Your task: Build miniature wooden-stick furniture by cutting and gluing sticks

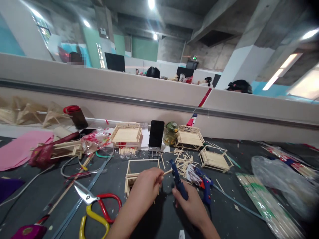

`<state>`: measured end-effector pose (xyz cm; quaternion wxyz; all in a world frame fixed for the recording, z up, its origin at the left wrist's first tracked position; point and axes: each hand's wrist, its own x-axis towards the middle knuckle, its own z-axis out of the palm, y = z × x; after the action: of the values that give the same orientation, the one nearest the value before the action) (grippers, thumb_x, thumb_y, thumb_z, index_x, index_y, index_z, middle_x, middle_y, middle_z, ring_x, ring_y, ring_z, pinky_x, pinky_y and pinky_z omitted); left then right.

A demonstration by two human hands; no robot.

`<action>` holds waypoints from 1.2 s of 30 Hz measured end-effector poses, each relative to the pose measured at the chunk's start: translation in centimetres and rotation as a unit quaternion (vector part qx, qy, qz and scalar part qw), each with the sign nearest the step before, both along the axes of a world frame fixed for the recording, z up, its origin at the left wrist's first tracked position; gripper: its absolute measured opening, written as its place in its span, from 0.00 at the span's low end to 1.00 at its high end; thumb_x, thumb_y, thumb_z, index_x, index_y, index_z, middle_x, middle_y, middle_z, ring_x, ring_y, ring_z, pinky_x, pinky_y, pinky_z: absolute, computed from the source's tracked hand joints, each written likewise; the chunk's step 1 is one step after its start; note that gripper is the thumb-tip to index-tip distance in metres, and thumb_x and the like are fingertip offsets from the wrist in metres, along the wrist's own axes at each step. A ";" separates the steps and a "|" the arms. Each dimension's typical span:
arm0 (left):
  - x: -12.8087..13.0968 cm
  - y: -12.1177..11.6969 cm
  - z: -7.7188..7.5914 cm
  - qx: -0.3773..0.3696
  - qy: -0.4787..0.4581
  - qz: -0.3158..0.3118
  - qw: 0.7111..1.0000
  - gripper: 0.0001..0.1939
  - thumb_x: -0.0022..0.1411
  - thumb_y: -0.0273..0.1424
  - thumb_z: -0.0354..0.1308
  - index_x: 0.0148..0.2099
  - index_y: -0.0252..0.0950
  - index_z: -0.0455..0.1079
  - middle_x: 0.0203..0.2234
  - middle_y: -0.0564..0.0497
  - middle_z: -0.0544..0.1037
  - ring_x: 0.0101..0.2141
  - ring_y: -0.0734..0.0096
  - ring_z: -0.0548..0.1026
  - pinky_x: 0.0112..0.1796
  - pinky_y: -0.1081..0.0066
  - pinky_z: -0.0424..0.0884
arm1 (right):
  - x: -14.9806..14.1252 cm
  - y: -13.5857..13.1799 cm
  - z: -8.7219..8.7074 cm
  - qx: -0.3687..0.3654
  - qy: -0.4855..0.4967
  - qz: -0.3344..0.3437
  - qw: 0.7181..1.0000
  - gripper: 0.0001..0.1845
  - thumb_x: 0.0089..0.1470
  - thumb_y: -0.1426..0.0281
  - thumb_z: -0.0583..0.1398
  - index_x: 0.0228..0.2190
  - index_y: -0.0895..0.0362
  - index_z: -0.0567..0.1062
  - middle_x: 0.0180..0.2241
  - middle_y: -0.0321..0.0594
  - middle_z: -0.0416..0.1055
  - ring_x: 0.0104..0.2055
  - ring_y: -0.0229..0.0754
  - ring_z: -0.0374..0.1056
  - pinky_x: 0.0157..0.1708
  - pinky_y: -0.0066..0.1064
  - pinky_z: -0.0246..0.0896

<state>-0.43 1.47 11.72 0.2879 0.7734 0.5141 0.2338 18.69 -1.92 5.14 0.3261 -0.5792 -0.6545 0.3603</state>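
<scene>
My left hand (149, 181) pinches a short thin wooden stick (167, 172), whose far end points at the head of a dark blue cutter (176, 174). My right hand (190, 199) is wrapped round the cutter's handles; whether its jaws touch the stick I cannot tell. Partly hidden behind my left hand stands a small wooden stick frame (128, 176). Beyond the cutter lies a pile of cut stick pieces (183, 159). A blue glue gun (207, 191) rests just right of my right hand.
Red and yellow scissors (96, 205) lie open at the left. A phone (156, 134) stands on a holder at the back, between miniature stick furniture pieces (126, 134). Bagged sticks (266, 202) lie at the right. A tape measure (30, 231) sits front left, before a low partition (124, 106).
</scene>
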 end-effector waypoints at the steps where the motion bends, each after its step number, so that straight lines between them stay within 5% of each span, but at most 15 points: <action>1: 0.4 0.0 -0.1 0.009 0.025 -0.002 1.000 0.14 0.59 0.21 0.47 0.34 0.37 0.74 0.31 0.46 0.79 0.34 0.63 0.75 0.35 0.69 0.63 | 0.1 0.0 -0.8 -0.008 0.023 0.001 1.000 0.15 0.59 0.58 0.53 0.29 0.55 0.68 0.23 0.33 0.69 0.21 0.39 0.68 0.25 0.28 0.62; 6: 1.1 -0.2 -0.3 0.017 0.131 -0.014 0.991 0.14 0.56 0.19 0.46 0.33 0.35 0.73 0.30 0.44 0.78 0.34 0.58 0.75 0.35 0.65 0.63 | 0.2 -0.1 -3.7 -0.029 0.071 0.000 0.997 0.16 0.59 0.55 0.54 0.30 0.55 0.66 0.20 0.31 0.64 0.18 0.36 0.64 0.20 0.26 0.60; 16: 0.9 -0.2 0.4 0.015 0.132 -0.013 0.991 0.13 0.56 0.18 0.47 0.32 0.35 0.71 0.29 0.45 0.77 0.34 0.60 0.74 0.33 0.68 0.60 | -0.2 0.0 -5.0 0.090 -0.033 -0.068 0.993 0.18 0.57 0.57 0.55 0.24 0.56 0.68 0.20 0.35 0.67 0.24 0.39 0.65 0.26 0.27 0.59; 21: -0.3 0.7 -0.6 -0.003 -0.015 -0.004 1.000 0.10 0.61 0.26 0.49 0.32 0.36 0.71 0.26 0.50 0.75 0.29 0.67 0.71 0.30 0.71 0.59 | 0.1 0.3 -5.2 -0.043 0.042 -0.148 0.987 0.24 0.55 0.47 0.52 0.29 0.55 0.67 0.17 0.31 0.64 0.16 0.38 0.61 0.17 0.27 0.56; 24: -1.2 1.5 -1.4 -0.029 -0.116 0.007 0.993 0.10 0.61 0.31 0.49 0.32 0.36 0.72 0.24 0.52 0.73 0.27 0.69 0.69 0.29 0.73 0.60 | 0.3 0.6 -3.3 -0.086 -0.086 -0.168 0.978 0.23 0.56 0.50 0.52 0.41 0.56 0.69 0.26 0.39 0.73 0.26 0.44 0.71 0.26 0.30 0.62; 28: -2.0 2.2 -1.9 -0.084 -0.231 0.037 0.969 0.09 0.58 0.33 0.53 0.36 0.35 0.72 0.25 0.53 0.72 0.24 0.73 0.66 0.25 0.75 0.61 | -0.9 0.9 -1.3 -0.102 -0.329 -0.168 0.924 0.25 0.58 0.56 0.51 0.50 0.60 0.66 0.37 0.53 0.75 0.38 0.55 0.74 0.35 0.38 0.63; 32: -2.5 2.2 -1.6 -0.164 -0.276 0.044 0.946 0.13 0.55 0.36 0.56 0.39 0.34 0.71 0.22 0.55 0.70 0.21 0.75 0.64 0.20 0.77 0.59 | -3.0 1.0 -2.1 -0.058 -0.437 -0.166 0.882 0.26 0.58 0.56 0.53 0.49 0.63 0.69 0.41 0.59 0.72 0.44 0.60 0.71 0.39 0.43 0.62; 36: -3.0 2.2 -1.3 -0.188 -0.310 0.040 0.931 0.14 0.53 0.38 0.58 0.39 0.33 0.71 0.21 0.55 0.69 0.21 0.75 0.65 0.20 0.77 0.61 | -4.0 0.5 -3.6 -0.013 -0.462 -0.162 0.872 0.34 0.53 0.52 0.59 0.53 0.64 0.69 0.47 0.64 0.68 0.50 0.65 0.65 0.43 0.49 0.60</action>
<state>-3.47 3.64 10.45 0.5633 0.5728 0.4645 0.3726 14.74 -1.38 1.56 0.0332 -0.7817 -0.6228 0.0022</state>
